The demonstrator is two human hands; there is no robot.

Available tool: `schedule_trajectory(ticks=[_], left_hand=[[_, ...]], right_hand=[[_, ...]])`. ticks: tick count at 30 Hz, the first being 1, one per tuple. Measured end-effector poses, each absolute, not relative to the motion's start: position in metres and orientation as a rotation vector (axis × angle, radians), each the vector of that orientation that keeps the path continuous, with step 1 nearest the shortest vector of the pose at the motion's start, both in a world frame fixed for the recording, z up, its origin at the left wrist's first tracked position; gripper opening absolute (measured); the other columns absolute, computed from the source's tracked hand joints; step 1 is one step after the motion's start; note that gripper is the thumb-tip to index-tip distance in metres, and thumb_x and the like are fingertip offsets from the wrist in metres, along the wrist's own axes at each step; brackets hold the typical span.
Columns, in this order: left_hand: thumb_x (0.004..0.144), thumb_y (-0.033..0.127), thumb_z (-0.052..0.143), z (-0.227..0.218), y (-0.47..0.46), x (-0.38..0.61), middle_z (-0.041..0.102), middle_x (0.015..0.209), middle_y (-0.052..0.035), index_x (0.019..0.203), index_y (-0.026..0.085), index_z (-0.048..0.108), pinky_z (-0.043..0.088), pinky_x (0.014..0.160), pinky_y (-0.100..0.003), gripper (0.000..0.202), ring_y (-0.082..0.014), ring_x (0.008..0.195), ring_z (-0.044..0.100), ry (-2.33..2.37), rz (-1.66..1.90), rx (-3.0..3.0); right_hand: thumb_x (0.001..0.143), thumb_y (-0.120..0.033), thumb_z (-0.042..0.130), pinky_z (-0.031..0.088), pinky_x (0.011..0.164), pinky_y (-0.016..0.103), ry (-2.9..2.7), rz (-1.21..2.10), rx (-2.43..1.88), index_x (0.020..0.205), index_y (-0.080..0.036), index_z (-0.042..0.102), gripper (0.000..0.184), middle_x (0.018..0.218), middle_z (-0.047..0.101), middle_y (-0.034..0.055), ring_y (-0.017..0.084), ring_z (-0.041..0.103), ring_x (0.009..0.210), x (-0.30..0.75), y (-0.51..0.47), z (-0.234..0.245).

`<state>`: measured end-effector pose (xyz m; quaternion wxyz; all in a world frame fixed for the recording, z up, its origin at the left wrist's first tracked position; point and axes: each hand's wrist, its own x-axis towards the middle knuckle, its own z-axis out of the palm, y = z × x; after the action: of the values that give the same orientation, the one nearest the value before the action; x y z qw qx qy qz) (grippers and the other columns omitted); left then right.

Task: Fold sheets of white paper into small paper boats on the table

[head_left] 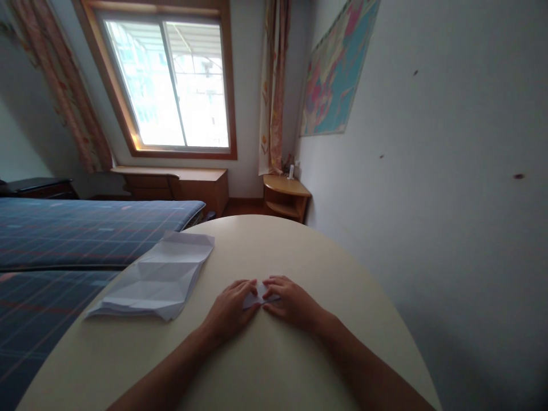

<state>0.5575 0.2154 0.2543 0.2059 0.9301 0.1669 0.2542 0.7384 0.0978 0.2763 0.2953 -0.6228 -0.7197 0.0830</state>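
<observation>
On the round cream table (299, 354) both of my hands rest side by side over a small folded piece of white paper (256, 297). My left hand (231, 308) lies on its left part, fingers bent and pressed down on it. From the right, my right hand (291, 299) pinches and presses the same paper with its fingertips. Most of the small paper is hidden under my fingers.
A stack of creased white sheets (158, 277) lies on the table to the left of my hands. A bed with a blue plaid cover (64, 234) runs along the left. The white wall (428, 200) stands close on the right. A window, desk and small corner shelf (285, 197) are at the back.
</observation>
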Motion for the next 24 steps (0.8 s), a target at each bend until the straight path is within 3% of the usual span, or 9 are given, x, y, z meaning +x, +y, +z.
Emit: schedule_trajectory(ticks=[4, 7, 10, 17, 24], left_hand=[[0.086, 0.023, 0.06, 0.253, 0.216, 0.558, 0.068, 0.123, -0.0048, 0.113, 0.029, 0.066, 0.05, 0.099, -0.041, 0.028, -0.0237, 0.115, 0.061, 0.449, 0.692, 2.651], [0.092, 0.026, 0.054, 0.253, 0.217, 0.558, 0.064, 0.131, -0.0031, 0.119, 0.03, 0.066, 0.047, 0.104, -0.042, 0.03, -0.0233, 0.122, 0.057, 0.439, 0.629, 2.762], [0.094, 0.025, 0.047, 0.253, 0.217, 0.559, 0.06, 0.136, -0.0052, 0.124, 0.024, 0.064, 0.044, 0.108, -0.042, 0.034, -0.023, 0.127, 0.054, 0.471, 0.558, 2.852], [0.097, 0.025, 0.039, 0.254, 0.21, 0.561, 0.043, 0.149, -0.0152, 0.139, 0.011, 0.048, 0.035, 0.114, -0.045, 0.045, -0.0252, 0.139, 0.038, 0.51, 0.373, 2.967], [0.097, 0.022, 0.033, 0.249, 0.214, 0.56, 0.031, 0.156, -0.0137, 0.148, 0.01, 0.032, 0.029, 0.117, -0.042, 0.053, -0.0224, 0.145, 0.026, 0.45, 0.249, 2.944]], right_hand=[[0.092, -0.034, 0.056, 0.032, 0.114, 0.04, -2.001, 0.423, -1.729, 0.116, -0.021, 0.069, 0.03, 0.142, 0.052, 0.0105, 0.025, 0.04, 0.138, 0.745, 0.095, 0.279], [0.098, -0.048, 0.041, 0.017, 0.119, 0.048, -2.105, 0.491, -1.843, 0.146, -0.02, 0.042, 0.055, 0.155, 0.032, 0.0108, 0.026, 0.023, 0.145, 0.739, 0.091, 0.284], [0.098, -0.061, 0.027, 0.006, 0.12, 0.05, -2.132, 0.461, -1.956, 0.154, -0.012, 0.018, 0.075, 0.159, 0.015, 0.0132, 0.027, 0.009, 0.148, 0.726, 0.088, 0.285], [0.096, -0.065, 0.019, 0.006, 0.119, 0.052, -1.999, 0.333, -2.185, 0.152, -0.006, 0.021, 0.082, 0.158, 0.015, 0.0167, 0.029, 0.011, 0.148, 0.717, 0.091, 0.276], [0.099, -0.059, 0.019, 0.007, 0.12, 0.05, -2.102, 0.321, -2.033, 0.154, -0.009, 0.015, 0.075, 0.16, 0.013, 0.0126, 0.026, 0.009, 0.148, 0.708, 0.094, 0.273]])
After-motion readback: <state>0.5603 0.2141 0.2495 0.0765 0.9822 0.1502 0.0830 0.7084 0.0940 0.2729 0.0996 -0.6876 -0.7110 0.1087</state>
